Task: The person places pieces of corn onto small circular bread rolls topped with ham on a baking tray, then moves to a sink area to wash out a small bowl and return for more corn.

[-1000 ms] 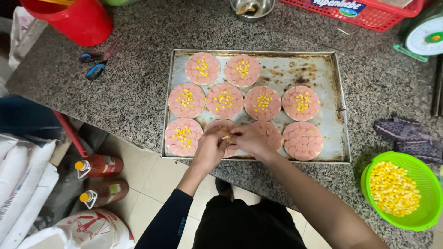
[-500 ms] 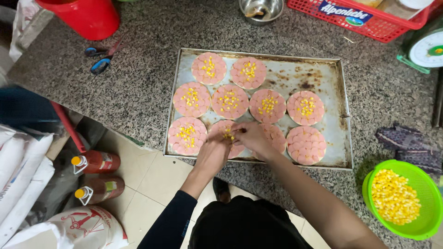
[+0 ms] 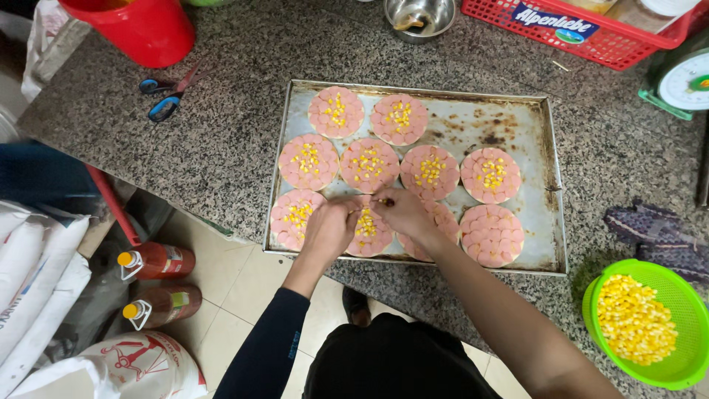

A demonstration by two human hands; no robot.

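— Tiled floor (image 3: 244,288) shows nearest, below the edge of the speckled stone bench (image 3: 214,140). What stands on it?

— Two red sauce bottles (image 3: 155,284) with yellow caps, left of the baking tray (image 3: 550,214) and lower down, beside white sacks (image 3: 37,273).

— And the hands?

— Both meet over the tray's near row. The left hand (image 3: 330,227) lies curled on the middle round of sliced sausage (image 3: 367,233); its fingers are bent, but I cannot tell whether they grip anything. The right hand (image 3: 401,210) has its fingers pinched together just above the same round, at the corn kernels (image 3: 365,222) on top; what they pinch is too small to tell.

— Other rounds?

— One on each side in that row, four in the middle row, two in the far row at the tray's left. All but the two near rounds at the right carry corn.

— Right of the tray?

— A green strainer (image 3: 683,369) of corn kernels near the bench edge, a dark cloth (image 3: 653,229) behind it.

— Beyond?

— Scissors (image 3: 171,92) and a red bucket (image 3: 144,29) far left of the tray, a steel bowl (image 3: 421,16) behind it, a red basket (image 3: 591,33) and a scale (image 3: 683,81) far right.
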